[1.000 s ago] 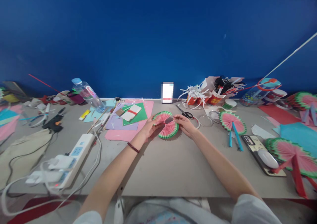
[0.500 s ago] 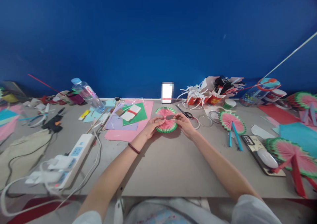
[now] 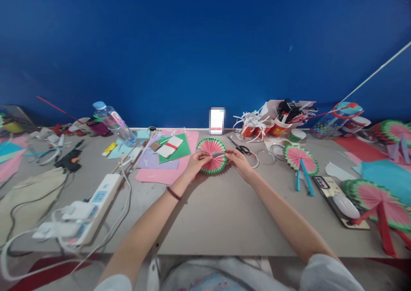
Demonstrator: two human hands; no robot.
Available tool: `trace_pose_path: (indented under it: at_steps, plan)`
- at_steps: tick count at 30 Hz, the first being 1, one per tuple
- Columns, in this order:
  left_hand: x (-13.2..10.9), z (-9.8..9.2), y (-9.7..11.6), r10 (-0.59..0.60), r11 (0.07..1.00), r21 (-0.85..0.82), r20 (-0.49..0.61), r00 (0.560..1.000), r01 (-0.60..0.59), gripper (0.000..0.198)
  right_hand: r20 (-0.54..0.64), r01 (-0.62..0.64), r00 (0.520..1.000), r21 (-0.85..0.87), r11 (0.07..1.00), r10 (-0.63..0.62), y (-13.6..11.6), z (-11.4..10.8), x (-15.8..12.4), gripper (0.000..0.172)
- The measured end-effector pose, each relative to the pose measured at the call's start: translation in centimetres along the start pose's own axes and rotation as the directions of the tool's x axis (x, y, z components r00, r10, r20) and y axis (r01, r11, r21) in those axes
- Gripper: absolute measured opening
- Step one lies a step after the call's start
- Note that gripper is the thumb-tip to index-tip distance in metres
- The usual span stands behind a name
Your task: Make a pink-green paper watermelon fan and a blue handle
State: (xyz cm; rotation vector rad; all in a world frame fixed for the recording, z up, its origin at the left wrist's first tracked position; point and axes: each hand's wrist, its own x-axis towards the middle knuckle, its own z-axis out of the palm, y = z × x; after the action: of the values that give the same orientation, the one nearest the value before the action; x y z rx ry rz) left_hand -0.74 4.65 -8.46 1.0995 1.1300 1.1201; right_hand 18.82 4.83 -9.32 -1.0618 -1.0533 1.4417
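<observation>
A round pleated paper fan (image 3: pixel 212 145), pink with a green edge, is spread almost into a full circle above the table. My left hand (image 3: pixel 199 161) pinches it at its left side, thumb and fingers near the centre. At its right edge, the fingers of my right hand (image 3: pixel 238 161) are closed on the fan where its two ends come near each other. A thin greyish line runs between the fingertips of both hands; whether it is a gap or a strip I cannot tell. Black-handled scissors (image 3: pixel 244 149) lie just beyond my right hand.
Left of the fan are coloured paper sheets (image 3: pixel 154 175), a tilted bottle (image 3: pixel 117 121), a glue gun (image 3: pixel 71 157) and a power strip (image 3: pixel 102 203) with cables. To the right lie finished-looking fans (image 3: pixel 302 158), a phone (image 3: pixel 324 184) under a mouse (image 3: pixel 346 206), and cups (image 3: pixel 278 129).
The fan has shifted slightly left and opened rounder, and the gap at its right side has narrowed. My right fingers have moved slightly left against its edge.
</observation>
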Motion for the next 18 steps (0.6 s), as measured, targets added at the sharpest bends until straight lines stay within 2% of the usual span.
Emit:
trace_pose_path:
  at_steps: [3,9,18]
  plan:
    - [-0.19,-0.01,0.29,0.021,1.0,-0.001,0.007,1.0,-0.021,0.027,0.009,-0.035,0.999,-0.001,0.999,0.035,0.16,-0.23,0.16,0.037]
    - [-0.21,0.05,0.35,0.042,0.999,0.02,-0.018,0.999,-0.041,0.026,-0.029,0.076,0.997,0.01,0.997,-0.076,0.57,-0.32,0.43,0.043]
    - [-0.11,-0.24,0.13,0.057,0.996,0.07,0.053,0.997,-0.06,0.024,-0.091,0.13,0.986,-0.104,0.986,-0.14,0.39,-0.12,0.24,0.035]
